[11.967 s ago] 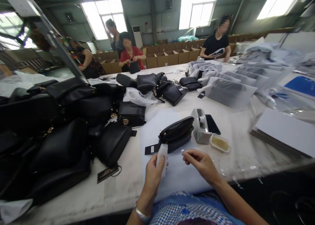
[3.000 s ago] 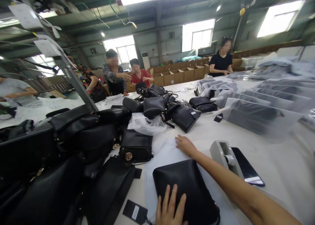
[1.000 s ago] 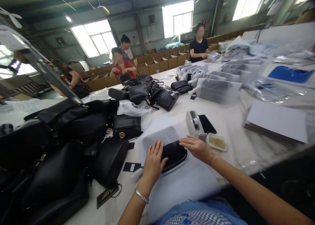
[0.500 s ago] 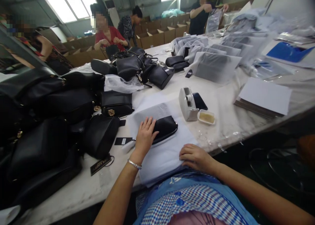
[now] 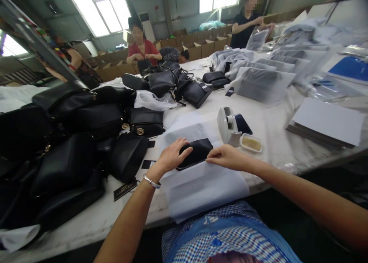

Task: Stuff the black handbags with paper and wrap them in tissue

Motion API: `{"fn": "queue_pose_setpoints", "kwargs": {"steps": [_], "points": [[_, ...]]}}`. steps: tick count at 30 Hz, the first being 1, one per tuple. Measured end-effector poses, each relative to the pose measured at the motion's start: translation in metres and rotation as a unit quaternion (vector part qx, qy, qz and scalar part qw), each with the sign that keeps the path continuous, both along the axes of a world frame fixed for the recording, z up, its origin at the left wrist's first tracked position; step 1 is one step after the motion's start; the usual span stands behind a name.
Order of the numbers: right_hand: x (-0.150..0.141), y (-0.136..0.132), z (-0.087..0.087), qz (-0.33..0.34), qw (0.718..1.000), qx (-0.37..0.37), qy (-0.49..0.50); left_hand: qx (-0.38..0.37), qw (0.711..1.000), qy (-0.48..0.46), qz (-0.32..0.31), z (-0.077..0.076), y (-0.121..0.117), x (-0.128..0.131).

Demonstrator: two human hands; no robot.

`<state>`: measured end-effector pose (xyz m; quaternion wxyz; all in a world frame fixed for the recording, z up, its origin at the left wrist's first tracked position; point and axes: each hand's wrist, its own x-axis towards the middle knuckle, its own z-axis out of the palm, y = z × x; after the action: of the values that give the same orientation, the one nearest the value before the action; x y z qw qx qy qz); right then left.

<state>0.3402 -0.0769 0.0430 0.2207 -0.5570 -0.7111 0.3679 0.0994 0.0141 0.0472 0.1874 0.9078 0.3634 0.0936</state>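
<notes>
A small black leather bag [image 5: 198,152] lies flat on white tissue paper [image 5: 207,190] at the table's front edge. My left hand [image 5: 174,155] rests over the bag's left end, fingers stretched out and thumb apart. At the bag's right end, my right hand [image 5: 222,156] has its fingers pinched together on the near corner. A black hang tag [image 5: 148,164] sticks out by my left wrist. Part of the bag is hidden under my left fingers.
Black handbags [image 5: 66,155] are heaped on the left, more [image 5: 163,83] farther back. A white tape dispenser [image 5: 227,125], a phone [image 5: 242,124] and a small dish [image 5: 251,143] stand right of the paper. Stacked boards [image 5: 327,121] and wrapped bags [image 5: 258,84] lie beyond. Several co-workers stand behind.
My right hand has moved from the tissue paper's near right edge up to the bag's right end. My left hand stays on the bag. The view has shifted slightly.
</notes>
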Motion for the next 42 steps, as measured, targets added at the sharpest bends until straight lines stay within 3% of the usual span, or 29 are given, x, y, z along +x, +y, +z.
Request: {"fn": "queue_pose_setpoints", "kwargs": {"steps": [3,5,9,13,17,21,27,31,38,42], "points": [[0.003,0.038,0.008,-0.02,1.0,0.003,-0.009,-0.063,0.997,0.035,-0.03,0.022,0.007,-0.003],[0.006,0.062,0.007,-0.023,0.999,0.015,-0.02,-0.064,0.995,0.057,-0.053,0.03,0.009,-0.003],[0.009,0.092,0.004,-0.021,0.998,0.036,-0.038,0.026,0.996,0.081,-0.012,0.021,0.008,0.004],[0.004,0.081,0.004,-0.053,0.989,0.117,-0.066,0.078,0.991,0.082,0.072,0.003,0.009,0.014],[-0.003,0.061,-0.003,0.012,0.952,0.276,-0.134,0.108,0.986,0.07,0.103,-0.004,0.012,0.017],[0.0,0.072,-0.015,0.038,0.925,0.337,-0.175,0.128,0.983,0.07,0.106,-0.007,0.017,0.016],[0.008,0.102,-0.026,0.009,0.937,0.307,-0.167,0.149,0.98,0.08,0.102,-0.009,0.032,0.013],[0.011,0.106,-0.031,-0.012,0.949,0.267,-0.17,0.155,0.981,0.065,0.1,-0.01,0.041,0.012],[0.012,0.115,-0.035,-0.037,0.954,0.253,-0.158,0.164,0.98,0.037,0.11,-0.021,0.049,0.015],[0.009,0.118,-0.034,-0.055,0.956,0.244,-0.156,0.187,0.975,0.037,0.111,-0.019,0.052,0.017]]}}
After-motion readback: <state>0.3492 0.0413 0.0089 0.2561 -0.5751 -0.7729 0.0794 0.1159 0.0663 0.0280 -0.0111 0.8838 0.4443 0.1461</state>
